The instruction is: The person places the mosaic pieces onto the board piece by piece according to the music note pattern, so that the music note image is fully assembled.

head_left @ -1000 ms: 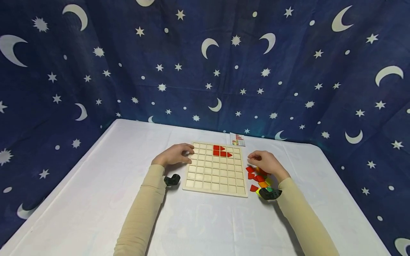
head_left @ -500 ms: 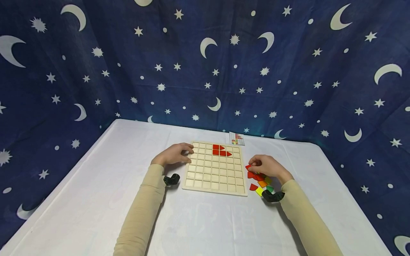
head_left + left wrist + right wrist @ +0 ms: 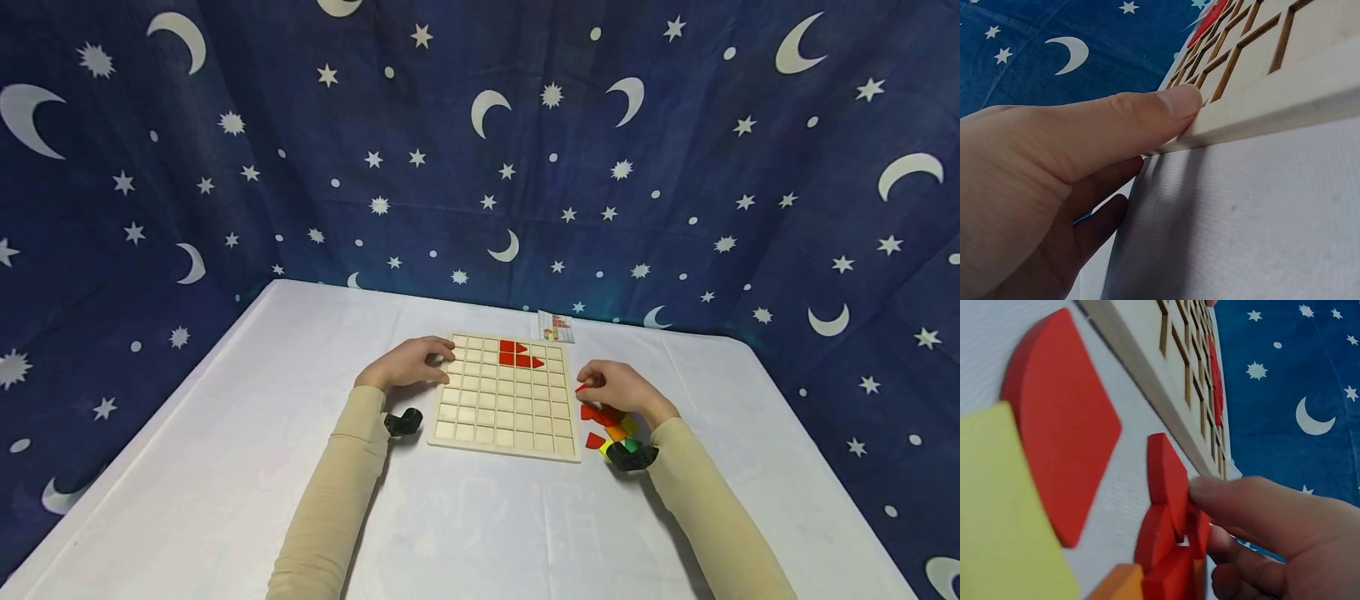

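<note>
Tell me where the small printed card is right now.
In the head view, the printed card is at the back of the white table, just beyond the far right corner of the wooden grid board, with the starry curtain behind it.

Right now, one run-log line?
left grip: on edge of board | right grip: touching loose red piece | on board: red pieces, far rows

We see a board of pale wood, smooth and matt, its cell grooves browner. The red pieces look smooth and evenly coloured, almost matt; wood or plastic beneath, we cannot tell. The yellow piece seems just as flat in sheen. Around them we find a finely woven white tablecloth, softly wrinkled fabric sleeves and a gently rippled cloth backdrop.
</note>
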A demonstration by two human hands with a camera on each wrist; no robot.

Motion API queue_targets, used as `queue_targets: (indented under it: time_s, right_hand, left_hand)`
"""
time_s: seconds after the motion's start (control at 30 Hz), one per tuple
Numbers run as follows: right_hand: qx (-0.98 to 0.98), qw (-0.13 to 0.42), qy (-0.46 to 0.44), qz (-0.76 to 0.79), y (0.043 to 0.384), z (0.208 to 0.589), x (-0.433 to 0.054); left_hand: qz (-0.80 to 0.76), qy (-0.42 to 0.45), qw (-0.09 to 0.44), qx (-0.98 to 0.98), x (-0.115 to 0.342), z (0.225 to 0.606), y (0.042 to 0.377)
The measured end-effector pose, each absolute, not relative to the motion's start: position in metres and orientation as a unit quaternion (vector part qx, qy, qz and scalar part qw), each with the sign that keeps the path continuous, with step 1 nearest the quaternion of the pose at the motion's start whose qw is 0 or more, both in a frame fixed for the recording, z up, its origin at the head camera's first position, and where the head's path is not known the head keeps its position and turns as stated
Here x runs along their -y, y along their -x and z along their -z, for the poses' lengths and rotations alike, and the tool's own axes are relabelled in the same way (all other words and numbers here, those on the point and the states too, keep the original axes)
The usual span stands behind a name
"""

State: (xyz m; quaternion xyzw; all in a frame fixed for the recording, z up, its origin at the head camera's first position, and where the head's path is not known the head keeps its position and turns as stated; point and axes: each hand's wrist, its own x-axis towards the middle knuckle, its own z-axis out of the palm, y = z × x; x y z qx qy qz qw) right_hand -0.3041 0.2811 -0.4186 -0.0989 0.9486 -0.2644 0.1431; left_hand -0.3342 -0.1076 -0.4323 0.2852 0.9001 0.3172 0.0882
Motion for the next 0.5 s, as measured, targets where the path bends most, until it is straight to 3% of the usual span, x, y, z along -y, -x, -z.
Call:
queue_targets:
  time_s: [0.3, 0.5]
  right_hand:
    - [-0.961, 0.078, 0.076, 0.253, 0.3109, 0.4191, -0.2760]
    - [-0.963, 0.078, 0.066, 0.251, 0.3119, 0.4217, -0.2788]
  left_hand:
    - [-0.324, -0.278, 0.092, -0.899, 0.1086, 0.4295, 0.3334]
    - [-0.325, -0.281, 0.095, -0.898, 0.1076, 0.4288, 0.3316]
